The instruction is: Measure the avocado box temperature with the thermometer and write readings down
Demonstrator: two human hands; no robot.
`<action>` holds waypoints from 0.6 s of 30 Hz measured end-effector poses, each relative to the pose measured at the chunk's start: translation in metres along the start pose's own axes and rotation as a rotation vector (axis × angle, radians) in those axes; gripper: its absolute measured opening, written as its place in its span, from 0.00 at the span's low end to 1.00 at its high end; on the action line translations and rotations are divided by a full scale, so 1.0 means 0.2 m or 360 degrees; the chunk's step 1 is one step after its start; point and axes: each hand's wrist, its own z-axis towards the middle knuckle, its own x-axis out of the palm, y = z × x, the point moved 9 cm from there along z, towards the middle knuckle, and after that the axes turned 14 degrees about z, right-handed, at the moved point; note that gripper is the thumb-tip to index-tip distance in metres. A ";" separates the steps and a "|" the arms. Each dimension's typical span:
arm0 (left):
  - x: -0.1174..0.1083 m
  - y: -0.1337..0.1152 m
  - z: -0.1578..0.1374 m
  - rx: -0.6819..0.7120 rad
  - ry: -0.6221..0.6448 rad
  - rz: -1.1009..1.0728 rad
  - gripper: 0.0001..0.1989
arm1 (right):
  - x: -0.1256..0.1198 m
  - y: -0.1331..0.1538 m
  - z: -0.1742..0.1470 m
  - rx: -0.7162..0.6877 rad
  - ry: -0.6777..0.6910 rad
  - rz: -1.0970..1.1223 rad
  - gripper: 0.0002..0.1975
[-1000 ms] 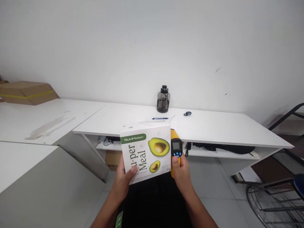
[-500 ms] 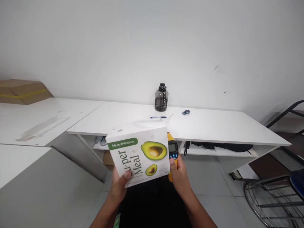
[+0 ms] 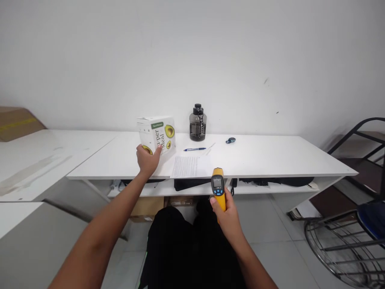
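My left hand (image 3: pixel 148 159) reaches out over the desk and grips the lower part of a white meal box (image 3: pixel 156 130) printed with avocados and green lettering. The box stands upright at the desk's left part; whether its base touches the desktop is hard to see. In front of my lap, my right hand (image 3: pixel 227 214) is wrapped round the handle of a yellow infrared thermometer (image 3: pixel 218 184) with a small grey screen and blue buttons. Right of the box lie a printed paper sheet (image 3: pixel 186 166) and a blue pen (image 3: pixel 195 149). Behind the pen stands a dark water bottle (image 3: pixel 197 123).
A small dark blue object (image 3: pixel 230 140) lies on the white desk (image 3: pixel 270 156). Black items sit on the shelf (image 3: pixel 159 188) beneath, with a cardboard box (image 3: pixel 147 208) below. Another cardboard box (image 3: pixel 19 122) is far left. A metal-framed chair (image 3: pixel 339 249) stands at right.
My left hand has carried the meal box forward and left, from in front of me to the desk. My right hand has come away from the box, still holding the thermometer. The paper sheet now shows.
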 end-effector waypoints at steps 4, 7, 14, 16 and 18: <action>0.16 0.05 0.14 0.0063 0.0164 0.0409 0.32 | -0.11 -0.03 0.26 -0.0082 -0.0100 -0.0250 0.38; 0.30 0.09 0.18 0.0091 0.0350 0.0494 0.33 | -0.14 0.00 0.55 -0.0301 -0.0085 -0.0752 0.35; 0.50 0.23 0.21 -0.0013 0.0527 0.0446 0.36 | -0.05 -0.09 1.10 -0.0211 0.0058 -0.1697 0.29; 0.51 0.24 0.21 -0.0008 0.0532 0.0403 0.37 | -0.02 -0.11 1.17 -0.0185 0.0045 -0.1699 0.29; 0.51 0.25 0.21 0.0002 0.0518 0.0423 0.37 | -0.01 -0.14 1.21 -0.0166 0.0020 -0.1656 0.30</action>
